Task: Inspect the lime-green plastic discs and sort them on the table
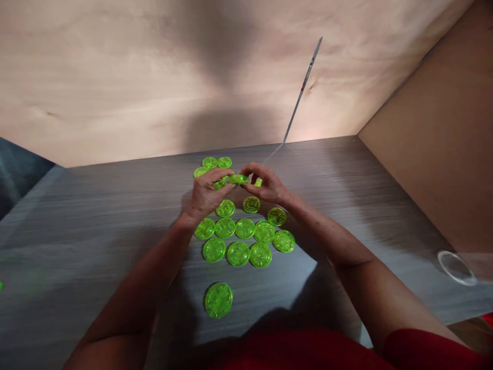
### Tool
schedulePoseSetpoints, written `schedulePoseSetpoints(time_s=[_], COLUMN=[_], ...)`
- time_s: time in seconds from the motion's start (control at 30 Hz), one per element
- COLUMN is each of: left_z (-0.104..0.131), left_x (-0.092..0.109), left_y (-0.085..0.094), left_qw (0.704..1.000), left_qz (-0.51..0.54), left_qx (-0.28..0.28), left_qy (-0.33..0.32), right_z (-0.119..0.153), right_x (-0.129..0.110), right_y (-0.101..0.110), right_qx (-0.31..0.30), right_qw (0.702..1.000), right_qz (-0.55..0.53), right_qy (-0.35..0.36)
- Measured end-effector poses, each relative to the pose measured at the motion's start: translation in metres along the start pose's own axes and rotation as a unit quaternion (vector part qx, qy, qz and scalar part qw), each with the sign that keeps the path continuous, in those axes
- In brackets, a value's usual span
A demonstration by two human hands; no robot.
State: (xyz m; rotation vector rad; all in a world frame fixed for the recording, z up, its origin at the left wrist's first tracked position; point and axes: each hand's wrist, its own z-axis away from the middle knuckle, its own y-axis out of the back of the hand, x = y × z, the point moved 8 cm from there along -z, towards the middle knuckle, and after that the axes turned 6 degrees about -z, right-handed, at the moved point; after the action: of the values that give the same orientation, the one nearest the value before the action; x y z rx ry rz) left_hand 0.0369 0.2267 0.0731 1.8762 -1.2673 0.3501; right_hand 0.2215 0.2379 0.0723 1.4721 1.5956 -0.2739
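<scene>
Between my two hands is a translucent green disc (238,179), tilted and raised over the others. My left hand (210,192) pinches its left side with thumb and fingers. On its right edge, the thumb and fingertips of my right hand (265,182) close in a pinch. Several like discs lie flat below and around, among them a middle disc (245,228) in a loose row and a disc (251,204) just under my right hand. Nearest my body lies a single disc (219,300). Some discs behind my hands are partly hidden.
The grey wood-grain table (96,205) meets a pale wooden panel (115,87) at the back and another panel (431,154) at right. A thin grey strip (296,108) runs up the back panel. At far right lies a clear round-rimmed container (458,268).
</scene>
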Motion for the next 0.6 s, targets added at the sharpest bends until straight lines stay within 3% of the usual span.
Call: schedulePoseSetpoints(time_s=[0.17,0.27,0.6], left_z=[0.0,0.0,-0.001], left_x=[0.023,0.028,0.005], left_y=[0.003,0.005,0.004], left_qw=[0.998,0.997,1.0], left_qz=[0.0,0.001,0.01], left_qx=[0.006,0.012,-0.005], left_qy=[-0.067,-0.073,-0.012], right_z=[0.001,0.0,-0.001], right_x=[-0.004,-0.004,0.002], right_y=[-0.001,-0.001,0.002], right_qx=[-0.011,-0.006,0.011], right_qw=[0.998,0.997,0.998], right_qz=[0.032,0.033,0.036], right_qy=[0.055,0.064,0.049])
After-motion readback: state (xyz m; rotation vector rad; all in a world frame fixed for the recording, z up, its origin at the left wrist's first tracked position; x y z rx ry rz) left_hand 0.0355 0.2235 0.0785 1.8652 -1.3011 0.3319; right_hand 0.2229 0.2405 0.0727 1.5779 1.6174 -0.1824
